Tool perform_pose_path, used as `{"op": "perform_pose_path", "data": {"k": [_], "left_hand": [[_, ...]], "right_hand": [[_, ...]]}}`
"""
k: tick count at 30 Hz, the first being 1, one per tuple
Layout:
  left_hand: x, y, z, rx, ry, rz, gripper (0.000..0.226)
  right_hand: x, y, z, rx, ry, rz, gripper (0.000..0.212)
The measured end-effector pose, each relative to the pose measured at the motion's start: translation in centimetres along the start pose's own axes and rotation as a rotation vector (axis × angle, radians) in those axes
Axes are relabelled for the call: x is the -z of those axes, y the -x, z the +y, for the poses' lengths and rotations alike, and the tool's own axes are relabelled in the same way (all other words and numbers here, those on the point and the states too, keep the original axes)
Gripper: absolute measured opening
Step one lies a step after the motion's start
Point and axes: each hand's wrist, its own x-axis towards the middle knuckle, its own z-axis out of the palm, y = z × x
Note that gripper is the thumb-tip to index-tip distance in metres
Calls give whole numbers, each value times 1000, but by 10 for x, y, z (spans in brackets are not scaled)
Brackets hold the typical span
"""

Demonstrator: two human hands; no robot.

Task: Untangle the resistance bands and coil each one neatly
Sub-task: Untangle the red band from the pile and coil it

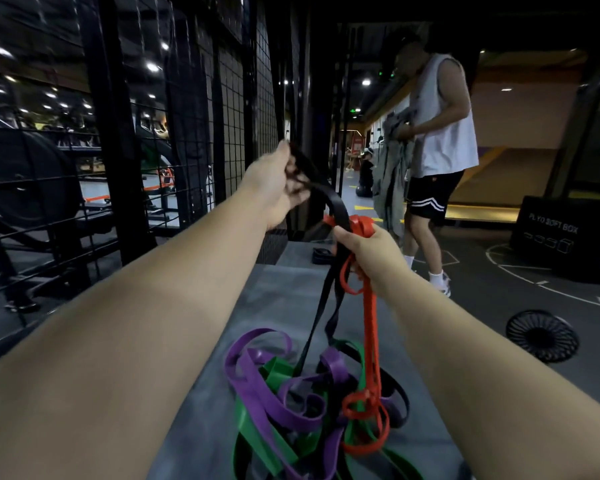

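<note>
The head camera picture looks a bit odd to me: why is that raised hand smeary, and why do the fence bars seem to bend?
Head view: the left hand pulling the black band is motion-blurred; the right hand holding the orange band is sharper. The wide-angle lens bows the wire fence toward the edges. The room is dim, with ceiling lights blown out.

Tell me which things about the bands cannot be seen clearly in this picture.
- Head view: the left hand is motion-blurred, so its grip on the black band is unclear.
- The pile's near end, purple band and green band, is cut off by the bottom edge.
- Which strands cross inside the pile: hidden by overlap.
</note>
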Motion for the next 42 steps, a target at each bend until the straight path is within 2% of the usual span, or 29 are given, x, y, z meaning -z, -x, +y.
{"op": "perform_pose_path", "data": {"k": [3,7,9,13,14,16,18,21,25,28,32,35,37,42], "left_hand": [[14,6,-30,184,-143,58,43],[24,20,-74,386,-415,-171,80],[20,26,-93,392,-512,-289,70],[5,33,-120,271,-696,-393,23],[4,34,-122,253,-729,-404,18],[5,33,-128,236,-757,-429,24],[11,32,-133,216,-765,-406,31],[19,24,-132,180,-702,-288,26],[24,8,-108,142,-539,-242,14],[25,-2,-85,72,-519,-221,20],[15,-12,-49,80,-253,-165,36],[0,-15,-28,37,-152,-95,28],[-9,-16,-22,2,-158,-38,22],[-19,-21,-25,-44,-268,-14,33]], "right_hand": [[5,-4,-3,-19,-36,47,12],[6,-11,-17,-8,-137,62,20],[7,-15,-26,-3,-153,66,19],[10,-18,-41,-1,-154,110,17],[12,-20,-42,3,-149,114,17],[14,-21,-44,4,-177,127,17],[18,-23,-46,12,-202,137,15],[27,-27,-45,1,-230,155,21],[38,-29,-36,-57,-69,214,39],[43,-28,-27,-145,-10,236,40],[45,-25,-11,-209,121,144,47],[42,-23,-1,-199,121,20,46],[39,-20,3,-191,134,-17,49],[33,-16,5,-207,197,-23,51]]}}
